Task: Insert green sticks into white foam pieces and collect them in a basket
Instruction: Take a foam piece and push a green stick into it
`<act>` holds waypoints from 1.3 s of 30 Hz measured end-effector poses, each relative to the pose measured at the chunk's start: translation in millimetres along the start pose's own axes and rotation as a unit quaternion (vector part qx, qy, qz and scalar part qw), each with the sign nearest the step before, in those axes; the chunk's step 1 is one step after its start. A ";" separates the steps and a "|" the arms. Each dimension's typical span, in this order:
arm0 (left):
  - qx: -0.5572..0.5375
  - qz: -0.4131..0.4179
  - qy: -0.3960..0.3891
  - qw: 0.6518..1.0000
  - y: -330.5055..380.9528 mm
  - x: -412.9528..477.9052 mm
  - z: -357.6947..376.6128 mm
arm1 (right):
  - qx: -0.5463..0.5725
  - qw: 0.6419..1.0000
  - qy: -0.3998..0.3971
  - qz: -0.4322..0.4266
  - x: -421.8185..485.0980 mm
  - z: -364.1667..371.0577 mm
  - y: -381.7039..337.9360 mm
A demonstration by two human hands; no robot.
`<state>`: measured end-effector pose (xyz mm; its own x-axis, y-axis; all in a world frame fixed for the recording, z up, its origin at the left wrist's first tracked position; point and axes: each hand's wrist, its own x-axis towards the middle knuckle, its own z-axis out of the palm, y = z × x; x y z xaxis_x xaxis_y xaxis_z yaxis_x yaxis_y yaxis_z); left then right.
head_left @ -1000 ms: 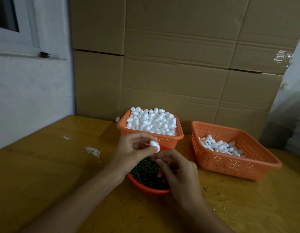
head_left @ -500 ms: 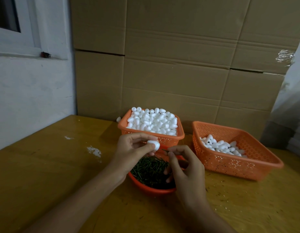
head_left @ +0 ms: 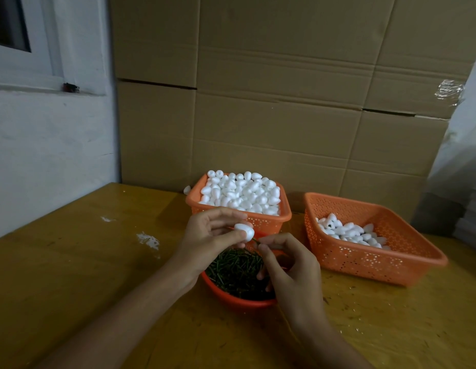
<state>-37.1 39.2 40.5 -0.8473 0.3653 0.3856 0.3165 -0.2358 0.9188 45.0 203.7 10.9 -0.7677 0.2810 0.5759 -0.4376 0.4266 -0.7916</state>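
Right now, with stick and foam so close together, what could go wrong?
The green stick pinched by the right hand might go in crooked or slip past the foam piece in the left hand. Both hands hover over the stick bowl, so a dropped piece would likely land in it.

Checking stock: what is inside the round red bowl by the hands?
The red bowl holds a heap of green sticks. The right hand covers its right part, so what lies there cannot be seen.
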 end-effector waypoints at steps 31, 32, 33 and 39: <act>0.060 0.015 -0.093 0.994 -0.2 -2.5 -2.9 | -0.014 0.999 -0.040 -0.024 1.8 -0.9 3.3; 0.067 0.020 -0.097 0.993 0.3 -2.3 -3.6 | -0.018 0.999 -0.040 -0.027 1.9 -0.9 2.9; 0.073 0.023 -0.101 0.992 0.6 -2.1 -4.1 | -0.024 0.998 -0.040 -0.030 1.9 -1.0 2.6; 0.084 0.024 -0.112 0.990 0.0 -1.0 -6.4 | -0.042 0.998 -0.041 -0.038 1.0 -1.6 2.8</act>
<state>-39.0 33.0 39.6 -0.7200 0.5522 0.4204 0.4357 -0.1118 0.8931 43.7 206.5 9.6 -0.7713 0.1751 0.6119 -0.4577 0.5155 -0.7244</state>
